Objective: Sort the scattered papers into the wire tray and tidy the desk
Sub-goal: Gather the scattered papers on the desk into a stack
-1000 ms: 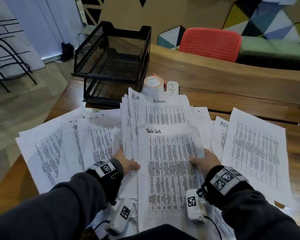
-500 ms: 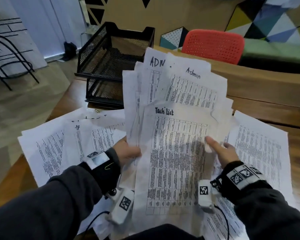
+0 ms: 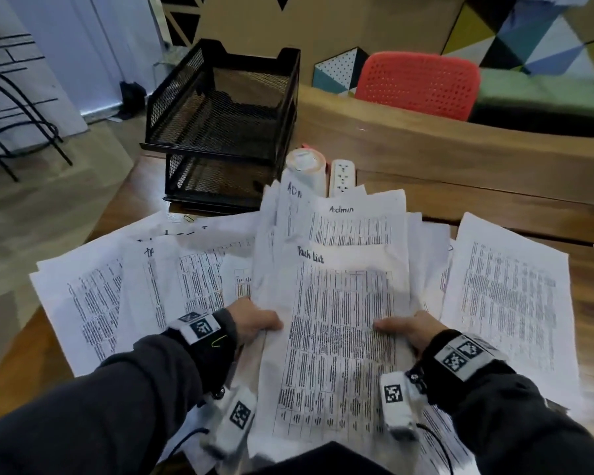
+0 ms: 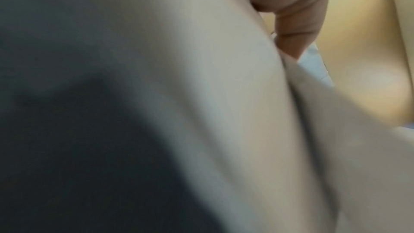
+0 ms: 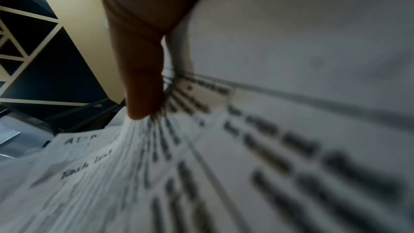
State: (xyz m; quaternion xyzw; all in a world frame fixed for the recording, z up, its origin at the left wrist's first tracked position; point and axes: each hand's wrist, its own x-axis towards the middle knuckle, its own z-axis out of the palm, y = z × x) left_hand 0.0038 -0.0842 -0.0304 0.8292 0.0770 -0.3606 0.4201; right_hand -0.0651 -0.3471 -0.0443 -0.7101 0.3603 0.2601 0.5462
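Observation:
A loose stack of printed sheets (image 3: pixel 336 303), topped by one headed "Task List", lies low over the desk in front of me. My left hand (image 3: pixel 254 322) grips its left edge, thumb on top. My right hand (image 3: pixel 405 329) holds the right edge, thumb (image 5: pixel 139 84) pressed on the print. More sheets lie spread at the left (image 3: pixel 117 289) and at the right (image 3: pixel 508 296). The black two-tier wire tray (image 3: pixel 220 108) stands at the back left of the desk. Only paper (image 4: pixel 201 95) and one finger (image 4: pixel 293 24) show in the left wrist view.
A roll of tape (image 3: pixel 304 162) and a white power strip (image 3: pixel 343 176) sit behind the stack, right of the tray. A red chair (image 3: pixel 419 84) stands beyond the desk's raised back edge (image 3: pixel 460 145). Floor drops off to the left.
The stack was lifted and tilted upright half a second ago; now it is lowered back toward the desk. Both hands stay on its edges.

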